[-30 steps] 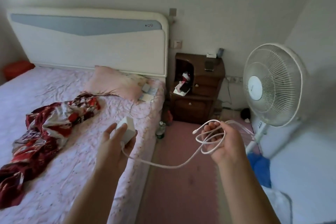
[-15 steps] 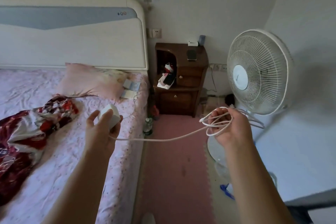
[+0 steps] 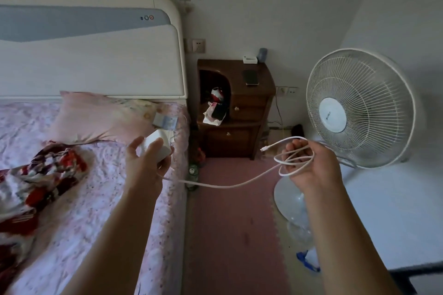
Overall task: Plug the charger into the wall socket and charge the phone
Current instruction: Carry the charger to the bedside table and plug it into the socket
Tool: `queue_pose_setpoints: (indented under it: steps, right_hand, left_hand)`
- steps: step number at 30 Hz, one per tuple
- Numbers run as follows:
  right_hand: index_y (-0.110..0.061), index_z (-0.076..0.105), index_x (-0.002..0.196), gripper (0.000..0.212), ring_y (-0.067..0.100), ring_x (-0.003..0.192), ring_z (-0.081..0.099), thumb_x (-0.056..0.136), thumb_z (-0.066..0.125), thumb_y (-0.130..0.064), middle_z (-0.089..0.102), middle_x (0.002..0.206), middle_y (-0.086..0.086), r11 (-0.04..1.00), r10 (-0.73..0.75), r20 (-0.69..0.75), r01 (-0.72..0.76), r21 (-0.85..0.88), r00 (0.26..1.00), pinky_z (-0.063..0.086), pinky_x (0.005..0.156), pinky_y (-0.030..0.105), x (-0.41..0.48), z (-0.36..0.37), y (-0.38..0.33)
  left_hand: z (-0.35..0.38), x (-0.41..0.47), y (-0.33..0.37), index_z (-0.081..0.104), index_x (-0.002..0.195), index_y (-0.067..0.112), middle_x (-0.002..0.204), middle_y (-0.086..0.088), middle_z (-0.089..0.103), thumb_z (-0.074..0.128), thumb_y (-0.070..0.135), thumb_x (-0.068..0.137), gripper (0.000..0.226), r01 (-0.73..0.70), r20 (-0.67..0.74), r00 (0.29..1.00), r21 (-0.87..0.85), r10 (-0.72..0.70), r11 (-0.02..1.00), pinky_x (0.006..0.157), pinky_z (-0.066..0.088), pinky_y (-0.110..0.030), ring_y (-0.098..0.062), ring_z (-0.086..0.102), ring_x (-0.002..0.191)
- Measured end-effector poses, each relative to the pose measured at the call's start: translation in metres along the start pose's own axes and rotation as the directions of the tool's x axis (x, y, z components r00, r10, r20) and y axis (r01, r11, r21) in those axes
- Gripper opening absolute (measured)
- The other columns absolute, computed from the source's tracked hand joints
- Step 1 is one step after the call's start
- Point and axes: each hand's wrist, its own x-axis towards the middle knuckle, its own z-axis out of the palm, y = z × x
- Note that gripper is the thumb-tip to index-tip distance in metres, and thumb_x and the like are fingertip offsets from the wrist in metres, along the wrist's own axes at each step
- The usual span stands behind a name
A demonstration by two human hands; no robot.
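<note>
I've stepped closer, left hand (image 3: 146,165) still gripping the white boxy charger brick (image 3: 157,148), right hand (image 3: 304,163) clutching its coiled white cable (image 3: 296,163); the beige wall socket (image 3: 198,45) beyond them remains unplugged.

Single view, head-mounted, wide-angle. Camera stands at the right edge of the bed (image 3: 79,199), looking forward and down toward the far wall. Both forearms enter from the bottom edge; hands sit mid-frame, close to the lens. Headboard (image 3: 96,64) fills upper left, nightstand (image 3: 249,112) centre against the wall, fan (image 3: 359,108) right, nearer the lens than the nightstand. Floor (image 3: 230,235) runs down the middle to the bottom edge. Straight lines bow near the frame edges.
</note>
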Motion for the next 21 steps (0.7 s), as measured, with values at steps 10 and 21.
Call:
queue_pose_setpoints:
  steps: [10,21]
  right_hand:
    - [-0.008,0.056,0.076,0.023,0.016,0.067,0.057,0.096,0.046,-0.012,0.058,0.074,0.005,1.0,0.021,-0.021,-0.02,0.014,1.0,0.051,0.077,0.03,0.069,0.04,-0.015]
    - [-0.01,0.056,0.076,0.022,0.016,0.07,0.059,0.095,0.046,-0.015,0.059,0.075,0.003,0.99,0.122,0.049,-0.118,-0.081,0.991,0.05,0.074,0.031,0.194,0.095,-0.06]
  left_hand:
    - [0.05,0.066,-0.01,0.042,0.129,0.02,0.129,-0.019,0.035,0.058,0.005,0.092,0.042,0.07,0.057,0.996,-0.064,-0.067,0.995,0.067,0.063,-0.035,-0.034,0.06,0.099]
    - [0.144,0.139,-0.026,0.057,0.109,-0.003,0.112,-0.019,0.056,0.056,0.001,0.092,0.018,0.057,0.026,0.998,-0.097,-0.055,0.994,0.069,0.062,-0.032,-0.028,0.061,0.097]
